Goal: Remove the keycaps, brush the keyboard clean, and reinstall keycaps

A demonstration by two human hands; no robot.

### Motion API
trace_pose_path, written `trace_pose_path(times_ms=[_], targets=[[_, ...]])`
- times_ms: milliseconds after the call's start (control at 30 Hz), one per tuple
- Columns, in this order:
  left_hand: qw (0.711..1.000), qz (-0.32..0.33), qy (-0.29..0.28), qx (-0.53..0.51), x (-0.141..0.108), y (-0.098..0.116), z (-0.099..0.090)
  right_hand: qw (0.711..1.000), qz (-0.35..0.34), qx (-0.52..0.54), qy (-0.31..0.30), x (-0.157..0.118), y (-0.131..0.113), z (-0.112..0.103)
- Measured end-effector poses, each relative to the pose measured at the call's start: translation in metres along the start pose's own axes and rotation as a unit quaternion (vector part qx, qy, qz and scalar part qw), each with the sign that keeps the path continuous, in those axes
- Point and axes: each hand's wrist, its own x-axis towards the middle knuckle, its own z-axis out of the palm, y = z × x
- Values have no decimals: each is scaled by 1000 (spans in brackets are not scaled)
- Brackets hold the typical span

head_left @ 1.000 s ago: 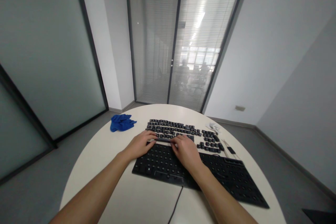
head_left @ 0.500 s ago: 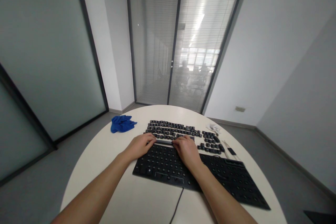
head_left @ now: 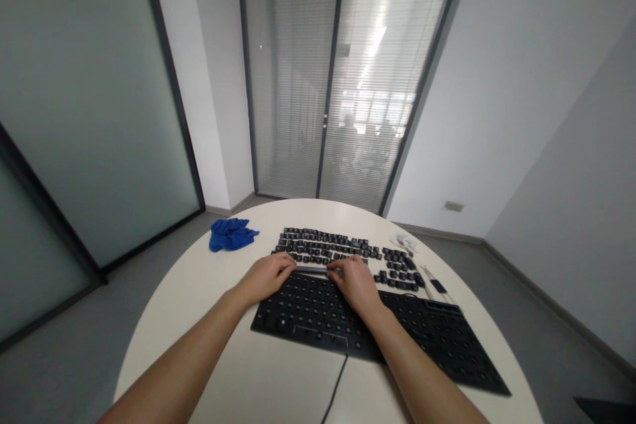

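White table (head_left: pixel 209 358) — keycaps (head_left: pixel 332 238), keyboard base (head_left: pixel 318 311), blue cloth (head_left: pixel 231 234).

Keyboard base (head_left: pixel 318 308): black, wide, flat, rows of bare key mounts showing; lies slantwise, right end nearer the viewer. Slim dark bar (head_left: pixel 312 270): long, roughly crosswise, just beyond the base's far edge. Loose keycaps (head_left: pixel 322 237): black, pale legends, set in uneven rows beyond both; smaller cluster to the right.

The curved cream desk (head_left: pixel 199 318) is offering open surface left of the flat black keyboard base (head_left: pixel 318 311) and between the crumpled blue cloth (head_left: pixel 231 234) and the rows of small black keycaps (head_left: pixel 322 245). The keycaps are blocking the way straight beyond the base; the thin black cable (head_left: pixel 335 387) is crossing the near side.
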Motion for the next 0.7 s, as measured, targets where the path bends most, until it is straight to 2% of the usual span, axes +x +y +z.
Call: trace_pose_path(times_ms=[167, 300, 400, 533, 700], targets=[[1000, 11, 3, -10, 1, -1, 1, 1000, 3, 7, 4, 1, 0, 2], [1000, 16, 11, -18, 1, -2, 2, 1000, -27, 15, 5, 1, -1, 1], [999, 20, 32, -32, 1, -5, 3, 997, -55, 46, 27, 0, -4, -2], [997, 26, 54, -57, 2, -5, 3, 990, -46, 126, 44, -2, -10, -15], [997, 46, 59, -28, 4, 5, -2, 986, -42, 161, -13, -6, -13, -40]])
